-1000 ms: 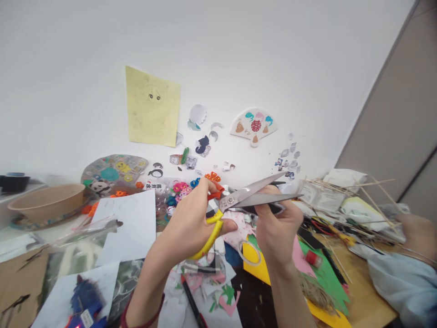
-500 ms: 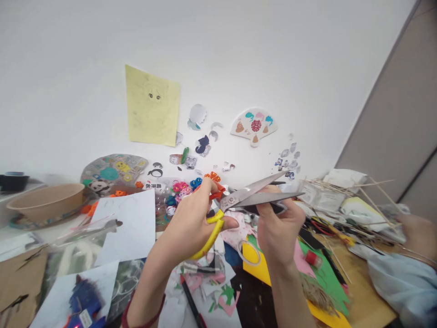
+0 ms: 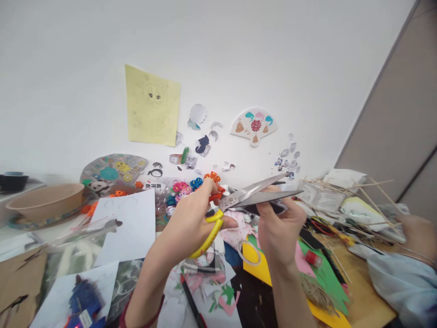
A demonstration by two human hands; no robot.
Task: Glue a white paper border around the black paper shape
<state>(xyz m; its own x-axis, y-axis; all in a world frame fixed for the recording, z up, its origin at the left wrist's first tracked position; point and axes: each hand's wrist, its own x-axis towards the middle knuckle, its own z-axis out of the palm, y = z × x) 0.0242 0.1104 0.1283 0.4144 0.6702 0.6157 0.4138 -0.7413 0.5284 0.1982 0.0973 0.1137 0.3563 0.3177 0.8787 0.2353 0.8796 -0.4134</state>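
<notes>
My left hand (image 3: 187, 221) is closed around the handles of a pair of scissors (image 3: 254, 187), one yellow, the other showing orange-red. The metal blades stand apart and point right, over my right hand (image 3: 282, 228). That hand pinches a dark, flat piece (image 3: 279, 208) between thumb and fingers, just under the lower blade. Part of the piece is hidden by the blades and my fingers, and its material is unclear. Below the hands lie paper scraps (image 3: 227, 298) in green and pink, and a black-and-red pen (image 3: 191, 300).
A tan bowl (image 3: 46, 205) and a blue glue gun (image 3: 85, 300) are at left. Coloured paper flowers (image 3: 180, 189) stand behind my hands. Thin sticks (image 3: 344, 184), a tape ring (image 3: 249, 253) and green paper (image 3: 329, 278) are at right, beside another person's arm (image 3: 418, 234).
The scissor blades have come slightly closer together. Both hands stay in nearly the same place, and the surroundings look unchanged.
</notes>
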